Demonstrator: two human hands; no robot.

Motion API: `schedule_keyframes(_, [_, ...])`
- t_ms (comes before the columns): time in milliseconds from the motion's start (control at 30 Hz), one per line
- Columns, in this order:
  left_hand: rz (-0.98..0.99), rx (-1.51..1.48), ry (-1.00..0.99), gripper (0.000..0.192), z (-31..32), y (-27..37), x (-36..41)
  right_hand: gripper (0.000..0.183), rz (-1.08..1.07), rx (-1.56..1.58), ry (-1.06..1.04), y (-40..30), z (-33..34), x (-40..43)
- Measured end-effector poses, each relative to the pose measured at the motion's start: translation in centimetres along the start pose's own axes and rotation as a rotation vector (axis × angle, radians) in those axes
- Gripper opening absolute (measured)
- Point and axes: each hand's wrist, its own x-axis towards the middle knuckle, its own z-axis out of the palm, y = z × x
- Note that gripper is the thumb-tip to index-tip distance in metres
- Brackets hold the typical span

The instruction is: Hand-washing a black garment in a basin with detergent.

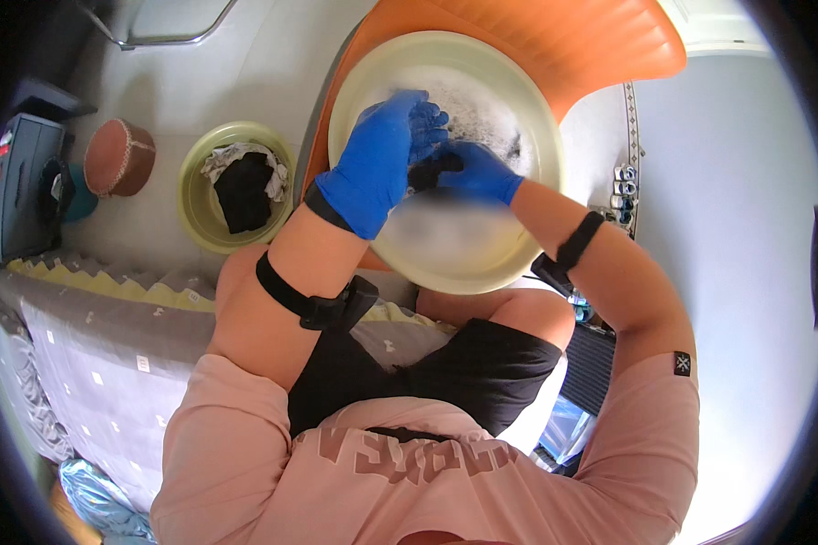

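My left hand [392,139], in a blue rubber glove, curls its fingers over a wad of wet black cloth [428,173]. From the other side, my right hand [478,172], gloved in blue too, grips the same cloth. Both hands are over a large pale-yellow plastic basin [443,278] of sudsy water. White foam [480,102] covers the water beyond my fingers. A blurred patch hides part of the water on the near side. Some dark cloth shows through the foam at the right.
The basin rests on an orange inflatable seat [552,41]. At the left, a smaller basin [192,197] holds black [244,194] and whitish [235,153] cloth. A round reddish stool [119,158] stands farther left. A patterned bed cover [109,340] lies near my left side; small shoes [625,187] line the right wall.
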Motion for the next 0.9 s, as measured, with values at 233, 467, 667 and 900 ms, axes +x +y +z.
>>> schedule_keyframes(233, [0.009, -0.014, 0.043, 0.036, 0.1, 1.4, -1.4, 0.031, 0.161, -0.574, 0.114, 1.5, 3.2, 2.9])
schedule_keyframes(467, [0.05, -0.006, 0.011, 0.038, -1.2, 1.2, -0.3, 0.025, 0.253, -0.744, 0.056, 3.5, 5.6, 4.1])
schedule_keyframes(667, [0.048, 0.013, -0.001, 0.034, -0.8, 1.8, 0.2, 0.02, 0.229, -0.851, 0.086, 4.8, 7.7, 3.4])
schedule_keyframes(900, [-0.032, -0.028, -0.006, 0.033, 1.0, 0.5, 0.0, 0.021, 0.0, -0.445, 0.054, 9.2, 2.5, 4.7])
